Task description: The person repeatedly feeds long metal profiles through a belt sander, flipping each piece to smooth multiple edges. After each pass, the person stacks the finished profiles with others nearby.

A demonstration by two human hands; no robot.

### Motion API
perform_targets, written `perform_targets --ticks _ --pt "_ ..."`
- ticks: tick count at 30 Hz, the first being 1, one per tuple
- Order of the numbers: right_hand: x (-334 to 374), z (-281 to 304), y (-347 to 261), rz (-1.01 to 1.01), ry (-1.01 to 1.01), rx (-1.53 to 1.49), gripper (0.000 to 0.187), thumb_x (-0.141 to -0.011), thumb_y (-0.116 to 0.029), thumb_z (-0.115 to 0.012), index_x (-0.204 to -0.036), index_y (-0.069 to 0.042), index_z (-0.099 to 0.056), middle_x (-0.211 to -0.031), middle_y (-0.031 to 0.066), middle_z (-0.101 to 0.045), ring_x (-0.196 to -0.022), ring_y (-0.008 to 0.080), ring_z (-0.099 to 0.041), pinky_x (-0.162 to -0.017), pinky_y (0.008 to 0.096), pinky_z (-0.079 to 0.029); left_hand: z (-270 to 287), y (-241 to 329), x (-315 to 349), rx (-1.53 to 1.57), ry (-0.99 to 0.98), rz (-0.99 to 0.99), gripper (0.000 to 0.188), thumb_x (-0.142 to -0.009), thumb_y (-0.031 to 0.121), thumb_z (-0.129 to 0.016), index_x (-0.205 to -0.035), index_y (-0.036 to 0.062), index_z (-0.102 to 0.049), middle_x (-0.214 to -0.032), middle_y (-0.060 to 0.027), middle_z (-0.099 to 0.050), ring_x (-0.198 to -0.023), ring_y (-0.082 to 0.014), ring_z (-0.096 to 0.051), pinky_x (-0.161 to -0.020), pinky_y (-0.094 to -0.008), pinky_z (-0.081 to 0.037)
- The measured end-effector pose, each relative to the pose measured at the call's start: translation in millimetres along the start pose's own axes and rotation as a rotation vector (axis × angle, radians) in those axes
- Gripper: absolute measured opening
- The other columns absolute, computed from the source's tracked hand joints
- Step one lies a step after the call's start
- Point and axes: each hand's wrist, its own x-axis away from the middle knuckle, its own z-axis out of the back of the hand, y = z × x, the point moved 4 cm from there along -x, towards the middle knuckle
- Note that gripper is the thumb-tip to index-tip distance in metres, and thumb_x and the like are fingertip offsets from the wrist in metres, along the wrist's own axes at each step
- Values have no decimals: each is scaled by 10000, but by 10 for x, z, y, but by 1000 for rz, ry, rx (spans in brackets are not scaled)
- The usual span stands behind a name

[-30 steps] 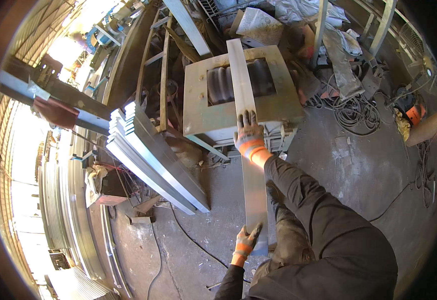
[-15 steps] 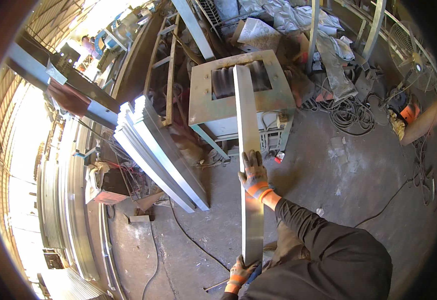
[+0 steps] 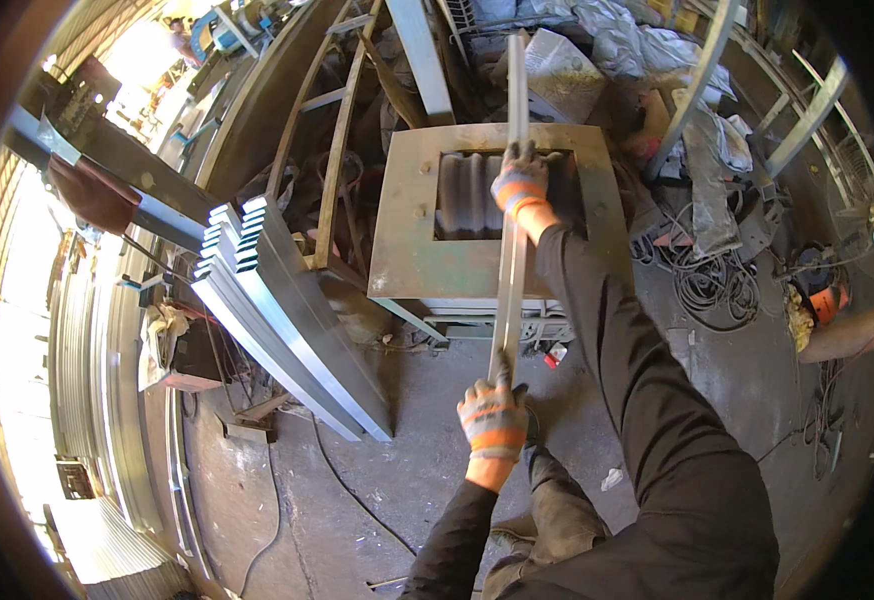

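Note:
I hold a long, narrow strip of grey sheet metal (image 3: 508, 285), turned on edge and reaching away from me over a square steel frame table (image 3: 404, 235). My left hand (image 3: 493, 418), in a grey and orange glove, grips the strip's near end above the concrete floor. My right hand (image 3: 520, 184), gloved the same, grips the strip farther along, over the frame's opening where ribbed rollers (image 3: 465, 193) show. The strip's far end (image 3: 517, 70) passes beyond the frame's back edge.
A stack of long folded metal profiles (image 3: 282, 320) leans on the floor to the left. Curved steel frames (image 3: 342, 120) stand behind the table. Coiled cables (image 3: 712, 290) and an orange power tool (image 3: 825, 298) lie at the right. Another person's forearm (image 3: 842, 335) enters from the right edge.
The strip was lying flat with its broad face up; now it is turned on edge. My right hand has slid forward along it to the frame's opening, and my left hand has come up.

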Motion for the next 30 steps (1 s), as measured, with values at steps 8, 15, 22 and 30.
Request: perform_targets --ticks 8,15,22,30 --pt "275 -108 7 -8 -45 -80 820 -995 -182 -639 -1780 -85 -422 -1869 259 -289 -1556 503 -536 -1195 542 -570 -79 -130 272 -22 17 -47 889 -1001 476 -814 -1788 231 -480 -997 -161 -716 -925 -377 -729 -758 -528 -555" --pt "2384 372 -139 73 -141 -21 798 -1048 -162 -581 -1790 27 -358 -1824 379 -316 -1615 532 -460 -1237 485 -540 114 -626 2366 20 -6 -38 919 -989 532 -831 -1783 230 -482 -938 -185 -719 -817 -406 -727 -702 -560 -560" --pt "5369 954 -284 89 -146 -118 955 -975 -236 -721 -1801 31 -322 -1878 361 -188 -1631 521 -416 -1268 494 -512 254 -1312 5234 -36 -48 1 900 -969 548 -859 -1738 204 -544 -873 -179 -720 -790 -426 -736 -681 -571 -563" --pt "7572 1242 -346 -113 -137 -738 1125 -950 -436 -906 -1807 -15 -313 -1860 319 -297 -1696 484 -354 -1403 495 -331 758 -2167 7270 -127 85 63 897 -952 533 -877 -1694 135 -565 -919 -142 -752 -802 -391 -737 -672 -573 -534"
